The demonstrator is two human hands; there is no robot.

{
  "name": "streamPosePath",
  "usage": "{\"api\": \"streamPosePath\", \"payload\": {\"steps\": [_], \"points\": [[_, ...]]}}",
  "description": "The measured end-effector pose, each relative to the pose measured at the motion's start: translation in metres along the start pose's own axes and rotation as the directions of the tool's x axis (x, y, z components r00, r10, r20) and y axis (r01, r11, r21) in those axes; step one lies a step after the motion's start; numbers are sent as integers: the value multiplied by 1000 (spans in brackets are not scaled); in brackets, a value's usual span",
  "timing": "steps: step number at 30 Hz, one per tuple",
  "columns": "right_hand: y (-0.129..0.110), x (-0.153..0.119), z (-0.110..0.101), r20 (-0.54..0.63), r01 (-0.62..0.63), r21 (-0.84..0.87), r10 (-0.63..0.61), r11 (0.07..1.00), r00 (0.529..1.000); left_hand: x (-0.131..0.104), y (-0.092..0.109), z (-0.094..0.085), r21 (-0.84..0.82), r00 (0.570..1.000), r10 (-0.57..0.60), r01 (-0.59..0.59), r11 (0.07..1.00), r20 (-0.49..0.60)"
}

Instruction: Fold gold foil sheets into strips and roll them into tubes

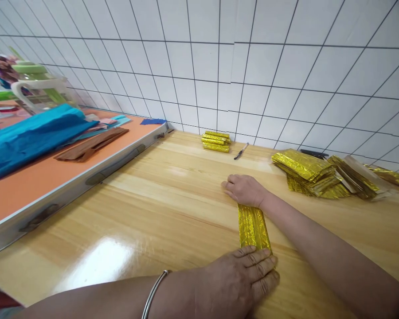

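A pleated strip of shiny gold foil paper (254, 226) lies lengthwise on the wooden table. My left hand (232, 277), with a silver bangle at the wrist, lies flat over the strip's near end, fingers stretched out side by side. At the far end, my right hand (244, 188) is closed over the foil, its fingers curled and its palm hiding that end. Between the two hands the middle of the strip shows, with folds running along its length.
Several rolled gold foil pieces (216, 141) lie by the tiled wall, near a pen (241, 151). Stacked gold foil sheets (302, 166) sit at the right. An adjoining orange tabletop (126, 146) with a raised metal edge bears blue material (43, 135), a brown strip (93, 145) and a green-lidded jug (36, 86).
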State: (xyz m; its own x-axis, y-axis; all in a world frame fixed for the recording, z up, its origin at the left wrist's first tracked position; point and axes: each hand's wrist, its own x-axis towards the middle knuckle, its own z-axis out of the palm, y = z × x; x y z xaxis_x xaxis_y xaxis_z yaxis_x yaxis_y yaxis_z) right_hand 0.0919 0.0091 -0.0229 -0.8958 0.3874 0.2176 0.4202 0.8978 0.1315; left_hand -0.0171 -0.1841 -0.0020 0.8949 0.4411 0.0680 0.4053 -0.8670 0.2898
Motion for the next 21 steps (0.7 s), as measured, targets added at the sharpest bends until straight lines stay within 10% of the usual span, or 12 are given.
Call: {"api": "streamPosePath", "payload": {"steps": [8,13,21], "points": [[21,-6,0,-174,-125,97,141,987,975,0,1,-6,93,1000,13,-12,996,-11],[1,-54,-27,-273,-172,194,222,966,936,0,0,-7,107,999,24,-21,994,-23],[-58,-129,-41,248,-53,409,-55,911,967,0,-1,-2,70,1000,22,-21,997,-15]]}}
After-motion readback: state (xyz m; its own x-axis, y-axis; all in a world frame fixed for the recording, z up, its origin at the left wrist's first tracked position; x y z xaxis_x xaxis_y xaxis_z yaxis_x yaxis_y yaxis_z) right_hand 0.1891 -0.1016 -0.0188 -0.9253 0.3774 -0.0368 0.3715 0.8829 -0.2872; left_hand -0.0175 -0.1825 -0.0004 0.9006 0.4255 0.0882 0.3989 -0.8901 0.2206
